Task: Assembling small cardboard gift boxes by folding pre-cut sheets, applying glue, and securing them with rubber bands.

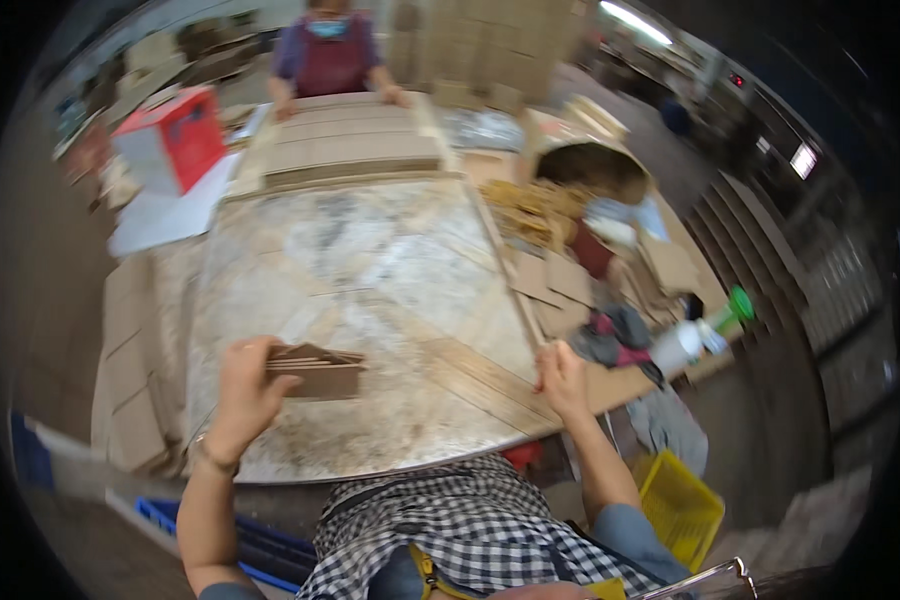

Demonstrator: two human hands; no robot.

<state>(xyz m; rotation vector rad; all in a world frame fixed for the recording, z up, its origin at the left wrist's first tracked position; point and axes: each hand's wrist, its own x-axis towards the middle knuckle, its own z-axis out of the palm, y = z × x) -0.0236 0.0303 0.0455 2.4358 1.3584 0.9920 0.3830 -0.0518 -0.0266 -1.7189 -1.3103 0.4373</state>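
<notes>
My left hand [248,395] grips a small bundle of brown cardboard pieces [328,380] by its left end, thumb in front and fingers behind. The bundle is held over the near left of the worn, stained tabletop [370,290], with several thin edges showing along its top. At the table's right edge, my right hand [562,380] is closed with its fingers curled in. What those fingers hold, if anything, is hidden. Close by lie loose cardboard pieces [550,285] and a dark grey and pink cloth [615,335].
Across the table, a masked co-worker [327,50] rests both hands by a stack of cardboard sheets [350,135]. More cardboard [135,360] is stacked at left, near a red-and-white box [170,135]. Rubber bands [530,210] and a green-topped spray bottle [680,345] sit at right; a yellow crate [680,505] stands below.
</notes>
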